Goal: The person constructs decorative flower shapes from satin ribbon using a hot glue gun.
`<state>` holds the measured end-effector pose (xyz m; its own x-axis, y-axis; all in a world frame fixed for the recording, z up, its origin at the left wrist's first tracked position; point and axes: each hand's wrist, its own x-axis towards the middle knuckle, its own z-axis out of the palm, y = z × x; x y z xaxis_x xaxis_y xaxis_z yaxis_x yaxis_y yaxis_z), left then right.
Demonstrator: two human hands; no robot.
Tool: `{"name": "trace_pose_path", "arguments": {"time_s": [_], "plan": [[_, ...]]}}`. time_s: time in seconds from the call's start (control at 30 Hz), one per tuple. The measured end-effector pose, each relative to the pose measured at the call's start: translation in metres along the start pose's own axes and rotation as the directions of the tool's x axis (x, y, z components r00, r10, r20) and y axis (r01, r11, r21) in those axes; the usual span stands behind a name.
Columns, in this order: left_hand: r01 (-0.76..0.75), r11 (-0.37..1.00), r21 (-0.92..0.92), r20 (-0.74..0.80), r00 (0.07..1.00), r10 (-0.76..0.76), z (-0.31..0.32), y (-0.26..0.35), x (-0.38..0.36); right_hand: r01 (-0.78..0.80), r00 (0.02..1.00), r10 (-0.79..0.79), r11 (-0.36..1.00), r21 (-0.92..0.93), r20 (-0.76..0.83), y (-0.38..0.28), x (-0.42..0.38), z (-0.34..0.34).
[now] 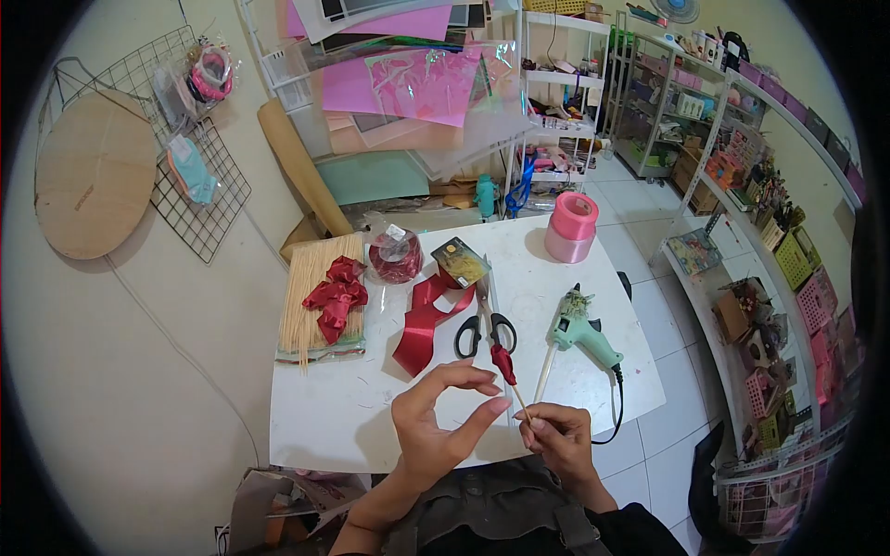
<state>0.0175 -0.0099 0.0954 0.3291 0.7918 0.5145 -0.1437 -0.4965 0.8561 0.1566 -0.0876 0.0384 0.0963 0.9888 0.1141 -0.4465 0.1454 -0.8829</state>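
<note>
My right hand point(558, 435) pinches the lower end of a thin wooden skewer point(523, 400), whose upper tip is wrapped in a red ribbon bud point(503, 364). Just left of it my left hand point(447, 408) is raised with thumb and fingers curved apart, nothing between them. Beyond the bud lie black-handled scissors point(485, 332), points away from me. A loose length of red satin ribbon point(423, 326) trails from a spool with a dark and gold label point(461, 263). To the right, a mint-green glue gun point(586, 335) rests on the table with a pale glue stick point(545, 371) beside it.
On the white table point(371, 417), a bundle of wooden skewers point(311, 269) at the left carries folded red ribbon pieces point(336, 298). Behind stand a wrapped red ribbon roll point(396, 255) and stacked pink ribbon rolls point(573, 227). The glue gun's black cord point(619, 408) hangs over the right edge.
</note>
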Motion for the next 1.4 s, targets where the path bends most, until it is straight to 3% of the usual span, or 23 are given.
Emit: {"name": "trace_pose_path", "arguments": {"time_s": [0.13,0.23,0.3,0.43,0.53,0.6,0.63,0.7,0.77,0.8,0.83,0.87,0.97,1.03,1.1,1.13,1.2,1.3,1.4], "plan": [[-0.094,0.986,0.135,-0.021,0.995,0.097,0.002,0.004,0.002,0.003,1.000,-0.003,1.000,0.002,0.030,0.006,0.002,-0.001],[-0.155,0.970,0.189,-0.046,0.985,0.166,0.002,0.002,0.001,0.050,0.999,-0.049,0.994,-0.095,0.020,0.009,0.003,0.001],[-0.198,0.960,0.198,-0.051,0.976,0.212,0.001,0.003,-0.001,0.171,0.985,-0.168,0.971,-0.169,0.036,0.014,0.006,0.001],[-0.321,0.924,0.210,-0.004,0.944,0.329,-0.003,0.008,-0.006,0.183,0.981,-0.161,0.953,-0.241,0.108,0.013,0.013,-0.001],[-0.364,0.904,0.224,0.006,0.928,0.372,-0.008,0.010,-0.010,0.282,0.954,-0.242,0.924,-0.259,0.175,0.015,0.020,0.003],[-0.381,0.891,0.249,0.006,0.920,0.391,-0.017,0.014,-0.016,0.364,0.930,-0.296,0.822,-0.438,0.216,0.008,0.027,0.014],[-0.377,0.879,0.293,-0.009,0.918,0.397,-0.024,0.016,-0.021,0.372,0.926,-0.300,0.825,-0.426,0.227,0.002,0.029,0.017],[-0.379,0.857,0.348,-0.015,0.912,0.409,-0.042,0.021,-0.031,0.451,0.890,-0.331,0.530,-0.718,0.315,-0.017,0.032,0.018],[-0.346,0.730,0.589,-0.113,0.860,0.498,-0.064,0.026,-0.041,0.553,0.829,-0.286,0.289,-0.781,0.481,-0.038,0.044,0.018],[-0.347,0.728,0.590,-0.112,0.859,0.500,-0.074,0.025,-0.045,0.592,0.803,-0.226,0.203,-0.780,0.551,-0.047,0.052,0.022],[-0.310,0.675,0.670,-0.180,0.814,0.553,-0.083,0.021,-0.049,0.596,0.800,-0.223,0.200,-0.778,0.556,-0.051,0.066,0.028],[-0.257,0.620,0.741,-0.239,0.762,0.602,-0.090,0.017,-0.052,0.664,0.745,-0.186,0.111,-0.739,0.641,-0.049,0.083,0.037],[-0.263,0.560,0.785,-0.210,0.739,0.641,-0.103,0.003,-0.051,0.803,0.586,-0.080,-0.075,-0.591,0.806,-0.023,0.145,0.071],[-0.239,0.572,0.784,-0.237,0.737,0.633,-0.105,-0.003,-0.048,0.821,0.550,0.010,-0.188,-0.538,0.835,0.011,0.185,0.098],[-0.225,0.545,0.808,-0.205,0.760,0.617,-0.110,-0.010,-0.043,0.853,0.449,-0.010,-0.292,-0.432,0.893,0.050,0.216,0.115],[-0.224,0.548,0.806,-0.213,0.754,0.622,-0.112,-0.015,-0.042,0.860,0.438,-0.010,-0.286,-0.422,0.899,0.064,0.224,0.121],[-0.225,0.540,0.811,-0.201,0.760,0.618,-0.115,-0.021,-0.042,0.840,0.404,0.009,-0.400,-0.367,0.915,0.085,0.235,0.128],[-0.234,0.546,0.805,-0.189,0.770,0.609,-0.115,-0.022,-0.040,0.861,0.405,0.104,-0.379,-0.340,0.909,0.105,0.244,0.127],[-0.232,0.545,0.806,-0.179,0.782,0.597,-0.116,-0.024,-0.040,0.886,0.366,0.065,-0.329,-0.327,0.928,0.097,0.243,0.123]]}}
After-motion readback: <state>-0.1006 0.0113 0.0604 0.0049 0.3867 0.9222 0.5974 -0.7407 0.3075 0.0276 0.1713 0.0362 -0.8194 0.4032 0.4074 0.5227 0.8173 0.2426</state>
